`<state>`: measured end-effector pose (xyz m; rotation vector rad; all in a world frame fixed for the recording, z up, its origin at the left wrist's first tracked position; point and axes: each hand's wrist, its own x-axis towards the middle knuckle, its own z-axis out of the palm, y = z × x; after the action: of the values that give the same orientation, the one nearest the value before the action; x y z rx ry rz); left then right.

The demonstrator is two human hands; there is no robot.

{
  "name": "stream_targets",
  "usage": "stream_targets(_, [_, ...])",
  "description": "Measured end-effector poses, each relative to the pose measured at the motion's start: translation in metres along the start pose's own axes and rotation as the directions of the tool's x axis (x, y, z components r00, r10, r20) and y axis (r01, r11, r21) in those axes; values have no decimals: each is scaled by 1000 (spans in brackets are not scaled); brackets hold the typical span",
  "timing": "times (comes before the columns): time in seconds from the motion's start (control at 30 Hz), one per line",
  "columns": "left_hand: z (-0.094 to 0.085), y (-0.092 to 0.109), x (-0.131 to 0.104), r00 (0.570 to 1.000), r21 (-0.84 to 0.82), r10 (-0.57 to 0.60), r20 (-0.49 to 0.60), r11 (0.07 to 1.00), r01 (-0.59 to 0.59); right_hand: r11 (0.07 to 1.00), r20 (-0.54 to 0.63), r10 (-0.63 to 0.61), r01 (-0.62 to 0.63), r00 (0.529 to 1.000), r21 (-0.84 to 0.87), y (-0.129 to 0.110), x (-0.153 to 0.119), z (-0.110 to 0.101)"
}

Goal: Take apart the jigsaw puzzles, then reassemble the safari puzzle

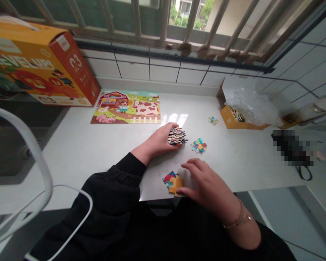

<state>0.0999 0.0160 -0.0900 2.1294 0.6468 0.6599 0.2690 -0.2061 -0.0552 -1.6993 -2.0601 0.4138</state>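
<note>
On the counter [103, 156], the orange piece [176, 184] lies lengthwise, near to far.

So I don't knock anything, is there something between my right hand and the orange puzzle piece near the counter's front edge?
Nothing visible: your right hand is right beside the orange puzzle piece, thumb at its edge. Your left hand, gripping the stack of pieces, is farther back, out of the way.

Daylight fr. window [176, 20] | glare on ctr [182, 118] | pixelated patch [292, 146] R | edges distorted
</note>
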Motion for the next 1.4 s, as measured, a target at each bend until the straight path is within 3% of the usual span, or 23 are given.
stream_targets(0.17, [-1,0,1,1000,-1,-9,3,1000,9,997,96,1,-8,995,76,-6,-8,17])
stream_targets(0.3, [-1,2,1,1000,-9,-22,2,1000,22,979,119,33,-56,992,195,3,-6,12])
stream_targets(0.37, [-1,3,0,1000,-3,-29,1,1000,29,960,100,11,-39,995,279,1,-5,7])
stream_targets(0.47, [-1,4,0,1000,-1,-29,3,1000,29,936,-45,-80,90,996,339,-7,-2,7])
stream_targets(0.57, [-1,4,-1,1000,-3,-20,0,1000,20,964,-124,-160,182,979,195,-16,1,18])
stream_targets(0.7, [-1,4,-1,1000,-3,-23,-3,1000,23,985,-2,-167,166,986,39,-21,2,34])
stream_targets(0.77, [-1,5,-2,1000,-7,-28,-2,1000,28,993,-17,-110,111,994,31,-24,0,36])
stream_targets(0.93, [-2,5,-1,1000,-4,-24,4,1000,24,1000,-16,4,-4,1000,-29,-36,3,34])
stream_targets(1.07, [-1,3,0,1000,-4,-13,4,1000,13,998,53,8,-5,999,-70,-44,10,31])
stream_targets(1.4, [0,1,1,1000,5,-4,-2,1000,4,963,58,10,6,998,-269,-38,19,31])
